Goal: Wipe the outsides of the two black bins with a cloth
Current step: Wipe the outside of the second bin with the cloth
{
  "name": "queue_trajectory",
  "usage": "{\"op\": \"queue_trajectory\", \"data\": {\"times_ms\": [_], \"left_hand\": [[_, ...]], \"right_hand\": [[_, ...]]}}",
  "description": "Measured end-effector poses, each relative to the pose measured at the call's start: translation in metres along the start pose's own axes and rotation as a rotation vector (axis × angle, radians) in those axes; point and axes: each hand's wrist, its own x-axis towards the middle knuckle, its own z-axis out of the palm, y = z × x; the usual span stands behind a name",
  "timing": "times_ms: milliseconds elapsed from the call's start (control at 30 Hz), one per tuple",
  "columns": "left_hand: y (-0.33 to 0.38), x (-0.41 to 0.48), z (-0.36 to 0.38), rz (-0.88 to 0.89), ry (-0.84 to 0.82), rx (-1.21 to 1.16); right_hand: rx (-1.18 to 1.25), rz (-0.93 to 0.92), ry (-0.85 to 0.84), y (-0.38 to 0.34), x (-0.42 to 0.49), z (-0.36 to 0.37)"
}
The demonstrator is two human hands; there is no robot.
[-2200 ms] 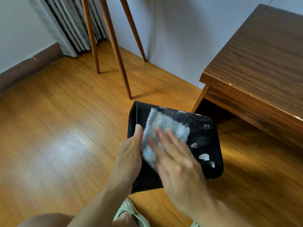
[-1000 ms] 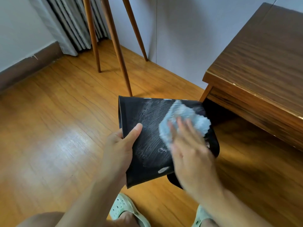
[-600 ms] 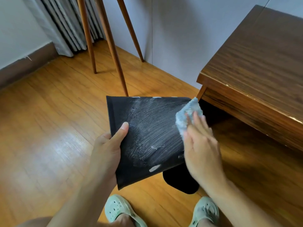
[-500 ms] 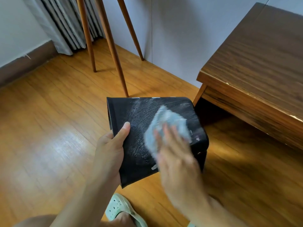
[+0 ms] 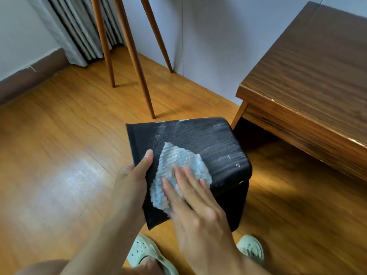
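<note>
Nearest, two pale green perforated clogs [image 5: 148, 253] stand on the wooden floor [image 5: 59, 155], one at the bottom middle, the other to its right. Just beyond them a black bin [image 5: 208, 143] is tipped on its side above the floor, one flat wall facing up. Its opening faces left and away from the camera, so I cannot tell what is inside. The bin is boxy with rounded corners and a thin rim along its left edge; its matte black wall carries pale streaks and a few small white flecks.

The left hand [image 5: 131, 185] grips the bin's left rim, thumb laid on the upper wall, the other fingers curled underneath out of sight. The right hand [image 5: 194, 203] lies flat with straight, slightly spread fingers pressing a cloth [image 5: 178, 161] onto the near part of the upper wall. The cloth is pale blue-white, nubby and crumpled to a rough point.

Right of the bin stands a low wooden table [image 5: 307, 80] with glossy dark grain and a chipped edge. Farther off, three slim tapered wooden legs [image 5: 137, 62] rise from the floor. At the far left hangs a pleated grey curtain [image 5: 79, 26], beside a dark skirting board [image 5: 29, 76].
</note>
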Motion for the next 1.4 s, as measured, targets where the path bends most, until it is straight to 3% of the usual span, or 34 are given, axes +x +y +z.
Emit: {"op": "queue_trajectory", "data": {"times_ms": [67,233,300,400,467,667,833,900,967,1067,1133,1300,1400], "left_hand": [[0.0,0.001,-0.002,-0.014,0.003,-0.024],[0.006,-0.003,-0.003,0.056,-0.002,-0.004],[0.007,-0.003,-0.001,0.05,-0.005,0.003],[0.002,-0.002,0.0,0.008,-0.001,-0.037],[0.0,-0.002,0.001,-0.024,-0.002,-0.065],[0.003,-0.011,0.005,0.056,-0.069,-0.056],[-0.001,-0.009,0.002,0.03,-0.123,-0.069],[-0.001,-0.011,0.002,0.005,-0.141,-0.096],[0.0,-0.013,0.003,0.013,-0.116,-0.1],[0.001,-0.019,0.009,0.06,-0.107,-0.036],[0.0,-0.022,0.013,0.078,-0.102,0.006],[-0.002,-0.02,0.012,0.084,-0.125,-0.018],[-0.007,-0.019,0.009,0.073,-0.161,0.017]], "right_hand": [[-0.021,-0.002,-0.022,0.014,0.009,-0.008],[-0.025,0.429,0.051,0.077,0.042,-0.032],[-0.023,0.37,0.032,0.055,0.034,-0.026],[0.019,0.095,0.018,0.007,0.006,-0.007],[0.05,0.01,-0.014,0.011,0.007,-0.01],[0.047,0.428,0.072,0.077,0.042,-0.033],[0.016,-0.007,0.013,0.002,0.01,-0.012],[0.011,-0.091,-0.035,0.006,0.013,-0.019],[-0.022,0.003,-0.052,0.033,0.028,-0.029],[0.012,0.378,-0.021,0.08,0.054,-0.046],[0.039,0.452,-0.027,0.076,0.055,-0.045],[0.016,0.003,-0.114,0.002,0.014,-0.023],[-0.003,0.044,-0.073,0.035,0.03,-0.033]]}}
